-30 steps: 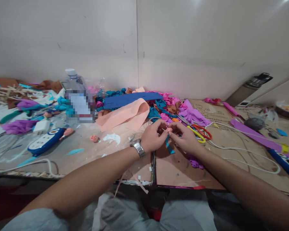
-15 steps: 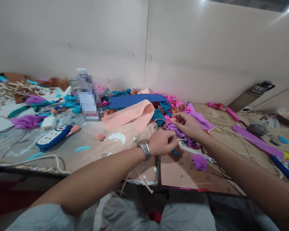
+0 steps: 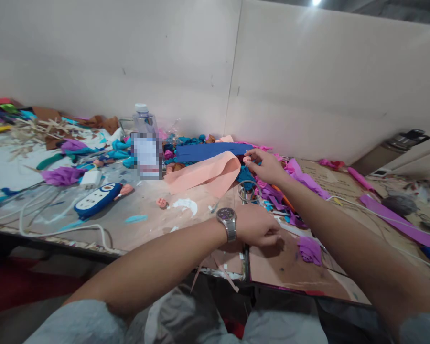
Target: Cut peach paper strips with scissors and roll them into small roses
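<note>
My left hand (image 3: pixel 258 227), with a metal watch (image 3: pixel 227 221) on its wrist, rests near the table's front edge. Its fingers are curled in and hide whatever is inside. My right hand (image 3: pixel 265 165) reaches far across to the pile of teal and pink scraps (image 3: pixel 252 179). Its fingertips are pinched together beside the end of a dark blue strip (image 3: pixel 208 152) and over a peach strip (image 3: pixel 204 175). What they pinch is too small to name. A thin wire ring (image 3: pixel 250 191) lies between the two hands.
A water bottle (image 3: pixel 145 138) stands at the back left, with a blue power strip (image 3: pixel 98 198), a white charger (image 3: pixel 91 178) and cables in front. A small peach rose (image 3: pixel 161 202), a purple scrap (image 3: pixel 310 249), a long purple strip (image 3: pixel 397 217) and a steel flask (image 3: pixel 390 145) lie around.
The hands were together over a teal piece. The right hand has moved away to the back pile, the left has drawn toward the front edge, and the view has swung left.
</note>
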Demonstrator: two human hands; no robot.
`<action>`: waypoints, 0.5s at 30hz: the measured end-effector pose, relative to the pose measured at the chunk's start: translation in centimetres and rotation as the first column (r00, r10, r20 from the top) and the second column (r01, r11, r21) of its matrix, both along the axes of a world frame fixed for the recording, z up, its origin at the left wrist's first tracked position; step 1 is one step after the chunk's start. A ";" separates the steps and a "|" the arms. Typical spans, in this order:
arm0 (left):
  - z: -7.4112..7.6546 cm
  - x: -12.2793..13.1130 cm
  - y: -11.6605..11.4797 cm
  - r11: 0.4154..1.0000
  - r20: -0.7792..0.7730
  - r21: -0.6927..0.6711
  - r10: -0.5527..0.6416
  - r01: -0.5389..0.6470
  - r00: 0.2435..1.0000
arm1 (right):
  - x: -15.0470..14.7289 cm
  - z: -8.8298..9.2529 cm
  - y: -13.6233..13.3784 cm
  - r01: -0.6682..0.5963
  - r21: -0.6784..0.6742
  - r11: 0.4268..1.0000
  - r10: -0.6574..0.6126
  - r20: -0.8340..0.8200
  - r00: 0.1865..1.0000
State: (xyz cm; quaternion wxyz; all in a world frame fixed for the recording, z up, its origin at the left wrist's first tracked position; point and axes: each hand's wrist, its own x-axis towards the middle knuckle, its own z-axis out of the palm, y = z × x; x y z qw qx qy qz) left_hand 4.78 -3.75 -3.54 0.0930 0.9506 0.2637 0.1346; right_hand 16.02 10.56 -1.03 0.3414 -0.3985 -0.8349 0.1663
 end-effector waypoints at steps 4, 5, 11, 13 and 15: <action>0.0 0.1 -0.2 0.999 -0.035 0.037 -0.011 0.013 0.999 | -3.5 0.6 -0.4 -0.119 0.062 0.991 0.116 0.047 0.992; -0.1 0.2 -0.2 0.999 -0.039 0.041 -0.020 0.022 0.999 | -4.8 0.7 -0.6 -0.141 0.064 0.988 0.134 0.096 0.986; -0.8 -0.2 0.3 0.996 -0.009 0.023 -0.081 0.081 0.997 | -13.5 1.7 -0.6 -0.215 -0.063 0.974 0.224 0.243 0.944; -1.2 -0.2 0.6 0.995 -0.013 0.032 -0.095 0.095 0.995 | -15.7 1.9 -0.5 -0.268 -0.095 0.959 0.283 0.250 0.926; -1.6 -0.2 0.7 0.993 -0.017 0.052 -0.105 0.106 0.994 | -17.2 2.0 -0.6 -0.314 -0.138 0.939 0.341 0.276 0.898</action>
